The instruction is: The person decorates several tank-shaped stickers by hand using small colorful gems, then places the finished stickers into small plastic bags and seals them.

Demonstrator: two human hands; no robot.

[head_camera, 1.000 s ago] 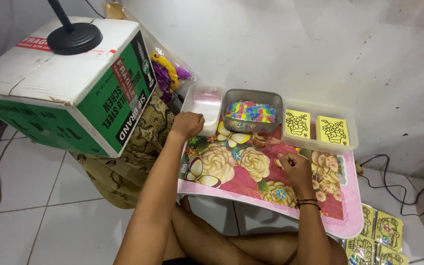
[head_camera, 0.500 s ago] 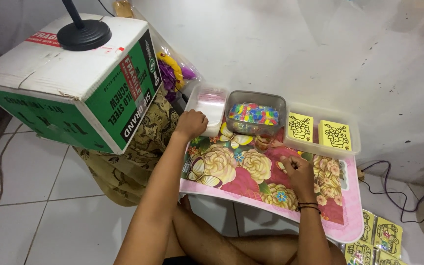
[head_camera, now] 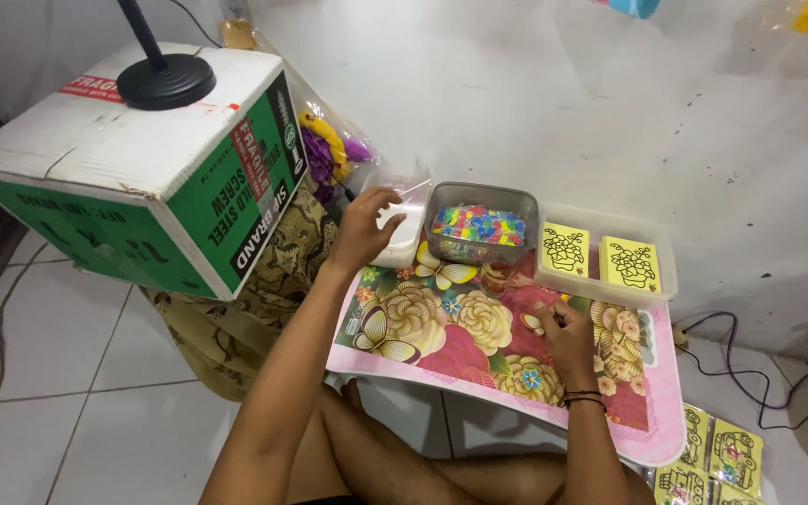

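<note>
Clear container (head_camera: 402, 227) lies directly under the left hand (head_camera: 367, 224) (fingers curled on its rim); right hand (head_camera: 568, 332), loosely closed, rests well apart.

I see open room across the middle and near edge of the surface (head_camera: 441, 337). Its far edge is walled off by the white tub (head_camera: 402, 245), grey bead tub (head_camera: 479, 201) and clear tray (head_camera: 652, 281). The cardboard box (head_camera: 133, 187) crowds the left side, past my left hand (head_camera: 367, 224).

left hand (head_camera: 367, 227) hides white container's (head_camera: 402, 245) contents.
</note>
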